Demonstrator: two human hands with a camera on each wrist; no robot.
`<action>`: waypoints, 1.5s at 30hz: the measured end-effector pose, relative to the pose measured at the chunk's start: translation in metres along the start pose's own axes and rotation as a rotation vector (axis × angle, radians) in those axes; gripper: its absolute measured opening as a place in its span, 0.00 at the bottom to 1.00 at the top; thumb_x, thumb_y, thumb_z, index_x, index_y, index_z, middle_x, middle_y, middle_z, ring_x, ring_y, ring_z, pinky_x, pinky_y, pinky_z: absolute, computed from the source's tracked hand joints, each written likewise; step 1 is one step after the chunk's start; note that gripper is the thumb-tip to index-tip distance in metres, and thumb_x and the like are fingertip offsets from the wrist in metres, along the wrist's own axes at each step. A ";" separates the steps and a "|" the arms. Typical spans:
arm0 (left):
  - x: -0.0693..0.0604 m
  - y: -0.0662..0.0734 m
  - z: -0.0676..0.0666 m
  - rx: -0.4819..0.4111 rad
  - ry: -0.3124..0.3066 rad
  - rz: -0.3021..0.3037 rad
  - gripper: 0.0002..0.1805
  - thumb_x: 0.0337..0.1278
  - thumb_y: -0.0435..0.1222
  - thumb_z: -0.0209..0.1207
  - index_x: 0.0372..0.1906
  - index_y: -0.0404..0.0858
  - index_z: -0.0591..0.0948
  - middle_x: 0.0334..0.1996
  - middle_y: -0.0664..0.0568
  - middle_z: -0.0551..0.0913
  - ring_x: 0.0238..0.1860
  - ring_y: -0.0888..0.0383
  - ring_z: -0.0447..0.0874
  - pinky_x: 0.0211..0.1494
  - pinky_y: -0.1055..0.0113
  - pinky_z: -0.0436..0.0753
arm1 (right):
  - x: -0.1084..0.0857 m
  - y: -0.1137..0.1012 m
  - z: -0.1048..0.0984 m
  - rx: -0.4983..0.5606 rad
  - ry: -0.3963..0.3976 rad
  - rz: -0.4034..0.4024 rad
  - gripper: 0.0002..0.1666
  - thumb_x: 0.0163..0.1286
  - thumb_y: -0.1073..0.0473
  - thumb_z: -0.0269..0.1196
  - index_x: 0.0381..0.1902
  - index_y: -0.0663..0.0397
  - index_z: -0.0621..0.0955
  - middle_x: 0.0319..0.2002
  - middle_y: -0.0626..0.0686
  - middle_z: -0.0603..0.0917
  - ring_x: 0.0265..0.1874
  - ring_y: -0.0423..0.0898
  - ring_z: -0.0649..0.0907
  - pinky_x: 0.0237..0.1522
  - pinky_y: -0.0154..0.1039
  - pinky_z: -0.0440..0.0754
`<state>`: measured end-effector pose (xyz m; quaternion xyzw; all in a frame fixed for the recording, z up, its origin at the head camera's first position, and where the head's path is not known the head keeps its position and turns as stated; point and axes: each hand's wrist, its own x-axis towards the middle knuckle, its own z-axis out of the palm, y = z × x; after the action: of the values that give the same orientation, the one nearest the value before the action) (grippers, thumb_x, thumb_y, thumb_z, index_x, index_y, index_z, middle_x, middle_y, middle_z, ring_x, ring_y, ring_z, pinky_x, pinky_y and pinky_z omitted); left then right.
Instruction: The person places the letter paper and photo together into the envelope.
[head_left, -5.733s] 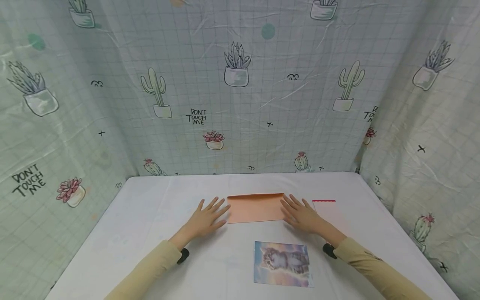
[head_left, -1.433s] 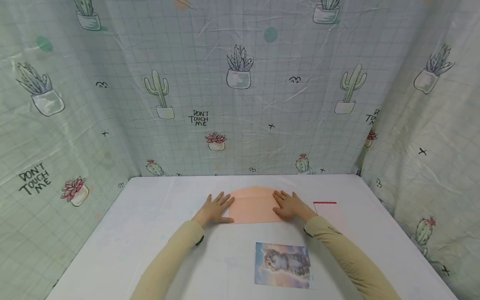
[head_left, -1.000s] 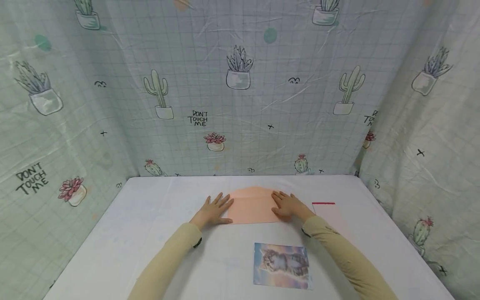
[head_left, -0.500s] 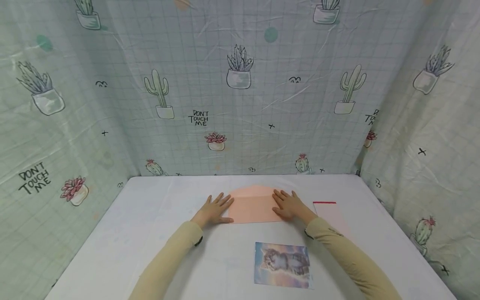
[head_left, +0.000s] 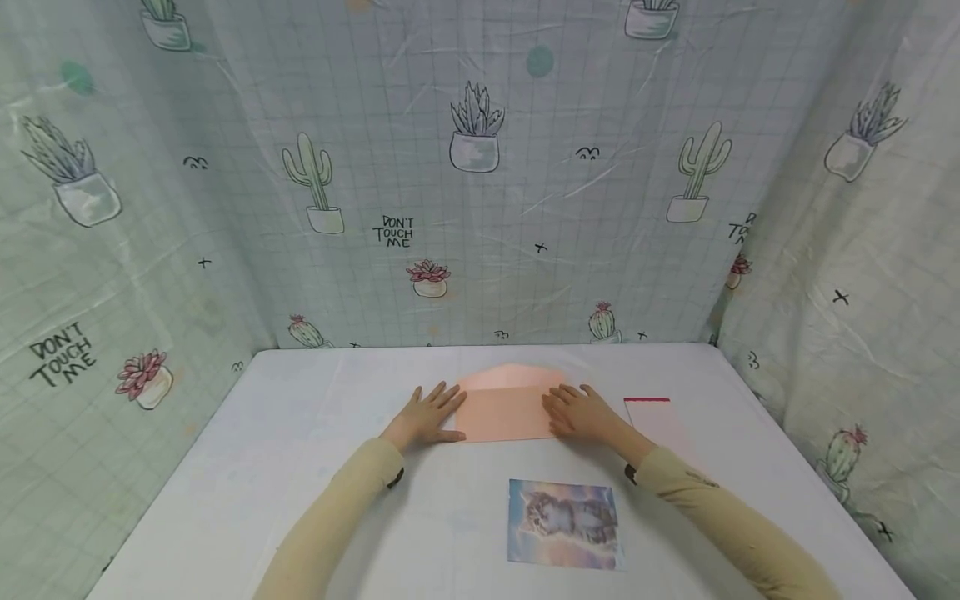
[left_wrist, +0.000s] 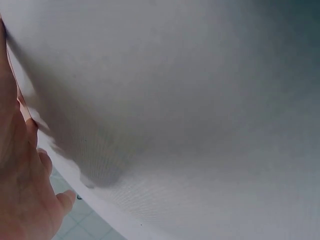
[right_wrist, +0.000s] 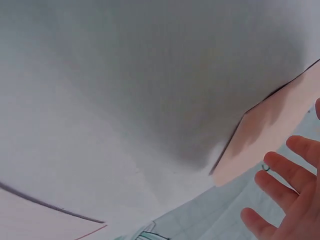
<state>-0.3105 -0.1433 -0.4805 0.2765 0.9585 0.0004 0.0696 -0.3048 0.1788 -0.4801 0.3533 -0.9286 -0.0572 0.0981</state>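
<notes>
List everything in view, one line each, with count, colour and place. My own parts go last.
Envelope: one, peach, far half of the table, flap open away from you
Cat picture: one, blue, pink and grey, nearer you than the envelope
Sheet: one, pale pink with red far edge, right of the envelope
Table: one, white, under everything
Printed fabric: pieces uncountable, pale green-grey, behind and beside the table
Black wrist pieces: two, black, one by each cuff
Sleeves: two, tan, on both arms
Left hand: one, bare, at the envelope's left end
Right hand: one, bare, at its right end
</notes>
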 end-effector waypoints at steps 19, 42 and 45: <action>-0.001 0.002 -0.001 0.003 -0.016 0.000 0.45 0.51 0.64 0.45 0.70 0.45 0.49 0.71 0.50 0.48 0.71 0.46 0.44 0.67 0.40 0.48 | -0.066 -0.023 -0.025 -0.041 0.225 -0.140 0.23 0.59 0.46 0.60 0.49 0.51 0.77 0.40 0.48 0.78 0.41 0.45 0.77 0.41 0.45 0.76; 0.002 -0.002 0.002 -0.008 -0.029 -0.018 0.45 0.51 0.63 0.45 0.70 0.47 0.48 0.71 0.51 0.47 0.71 0.47 0.42 0.67 0.40 0.46 | -0.115 -0.035 -0.016 -0.039 0.211 -0.100 0.20 0.52 0.37 0.61 0.30 0.46 0.75 0.32 0.43 0.73 0.33 0.39 0.72 0.37 0.41 0.73; 0.002 -0.001 0.002 -0.018 -0.026 -0.016 0.45 0.52 0.63 0.46 0.70 0.47 0.48 0.71 0.51 0.47 0.71 0.47 0.42 0.67 0.40 0.46 | -0.115 -0.035 -0.013 -0.045 0.204 -0.089 0.22 0.52 0.36 0.61 0.29 0.47 0.74 0.32 0.43 0.72 0.32 0.39 0.72 0.36 0.41 0.72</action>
<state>-0.3130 -0.1432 -0.4830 0.2681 0.9596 0.0048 0.0846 -0.1950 0.2295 -0.4895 0.3958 -0.8956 -0.0461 0.1976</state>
